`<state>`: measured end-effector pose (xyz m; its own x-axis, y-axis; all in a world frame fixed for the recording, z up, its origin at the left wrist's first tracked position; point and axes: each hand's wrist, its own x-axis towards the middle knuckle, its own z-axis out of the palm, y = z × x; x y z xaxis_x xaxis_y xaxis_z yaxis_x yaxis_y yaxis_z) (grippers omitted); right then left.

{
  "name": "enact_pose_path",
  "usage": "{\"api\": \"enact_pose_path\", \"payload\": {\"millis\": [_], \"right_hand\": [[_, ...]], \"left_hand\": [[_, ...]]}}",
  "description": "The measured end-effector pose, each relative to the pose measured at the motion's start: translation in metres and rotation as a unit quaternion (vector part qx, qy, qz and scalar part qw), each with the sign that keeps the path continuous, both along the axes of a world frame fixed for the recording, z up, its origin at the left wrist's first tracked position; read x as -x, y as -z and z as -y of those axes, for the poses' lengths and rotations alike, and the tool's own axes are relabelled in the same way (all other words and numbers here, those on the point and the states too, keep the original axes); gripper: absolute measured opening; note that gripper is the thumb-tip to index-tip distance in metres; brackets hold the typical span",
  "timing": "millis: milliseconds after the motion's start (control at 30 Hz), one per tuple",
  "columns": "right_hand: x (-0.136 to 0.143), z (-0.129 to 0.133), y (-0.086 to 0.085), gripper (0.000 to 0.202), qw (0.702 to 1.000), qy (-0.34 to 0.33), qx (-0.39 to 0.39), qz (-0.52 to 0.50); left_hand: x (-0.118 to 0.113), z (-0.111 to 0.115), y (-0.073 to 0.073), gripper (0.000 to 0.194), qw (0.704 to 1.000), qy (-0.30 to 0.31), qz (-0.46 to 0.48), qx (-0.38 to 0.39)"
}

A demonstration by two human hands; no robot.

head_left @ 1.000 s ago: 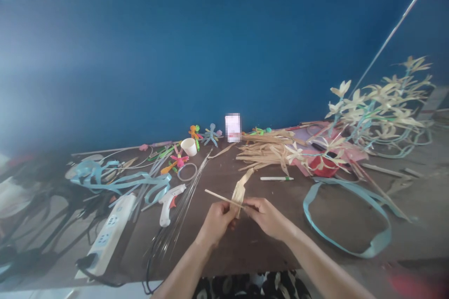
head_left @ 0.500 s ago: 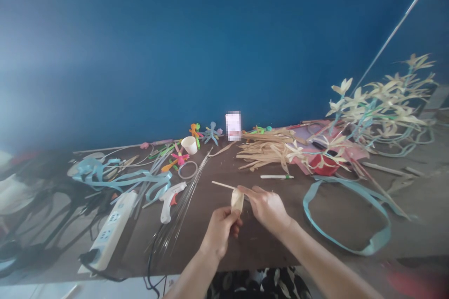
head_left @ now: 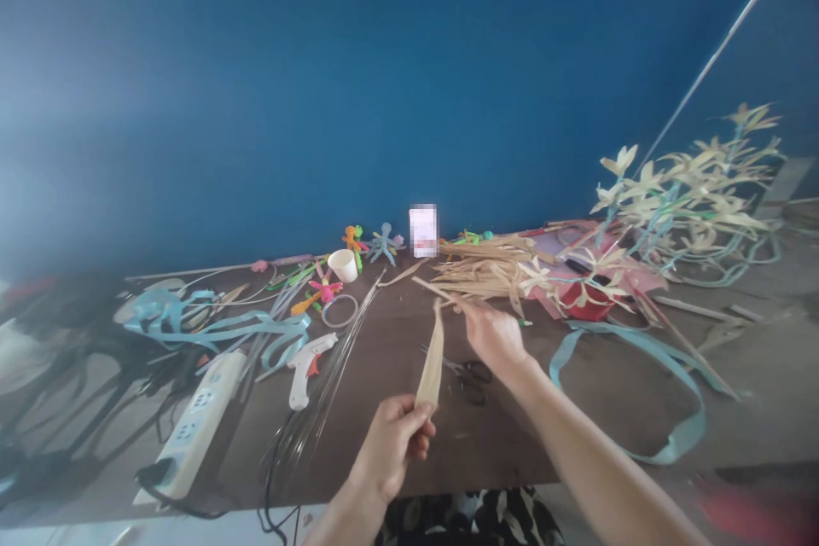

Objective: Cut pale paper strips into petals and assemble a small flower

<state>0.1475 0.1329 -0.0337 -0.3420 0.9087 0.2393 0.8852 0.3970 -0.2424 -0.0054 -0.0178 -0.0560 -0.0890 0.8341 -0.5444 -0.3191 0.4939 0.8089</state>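
Note:
My left hand (head_left: 397, 437) pinches the lower end of a pale, dried leaf strip (head_left: 432, 368), which looks like corn husk. The strip stands upward from my fingers and narrows to a point at the top. Above that tip, a thin light wooden stick (head_left: 427, 285) is gripped in the fingers of my right hand (head_left: 494, 339), pointing away to the upper left. Whether the strip's tip touches the stick, I cannot tell. A pair of dark-handled scissors (head_left: 472, 372) lies on the table beneath and beside my right hand.
To the left lie metal wires (head_left: 333, 363), a white glue gun (head_left: 299, 373), a power strip (head_left: 195, 422) and blue ribbon (head_left: 217, 320). Behind are a paper cup (head_left: 344, 266) and a heap of dried strips (head_left: 486, 266). A blue ribbon loop (head_left: 688, 435) and husk flowers (head_left: 691, 179) occupy the right.
My right hand has moved up and away with the stick. The leaf strip, earlier bent under my right fingers, now extends to its full length. My left hand has shifted slightly down.

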Motion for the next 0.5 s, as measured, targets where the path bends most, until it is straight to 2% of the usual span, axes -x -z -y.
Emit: {"api": "enact_pose_path", "payload": {"millis": [100, 200, 333, 500], "right_hand": [[-0.019, -0.008, 0.003, 0.038, 0.998, 0.046, -0.007, -0.053], [-0.037, -0.001, 0.015, 0.034, 0.997, 0.013, 0.002, -0.079], [-0.057, 0.013, 0.041, 0.034, 0.997, 0.017, -0.005, -0.070], [-0.073, 0.005, 0.060, 0.037, 0.997, 0.055, -0.025, -0.040]], "left_hand": [[0.002, 0.012, 0.007, 0.023, 1.000, -0.015, -0.002, 0.005], [0.008, 0.013, 0.011, 0.023, 0.999, -0.047, -0.004, -0.025], [0.015, -0.002, 0.007, 0.022, 0.998, -0.057, 0.020, -0.027], [0.014, -0.025, 0.001, 0.022, 0.995, -0.067, 0.072, -0.021]]}}
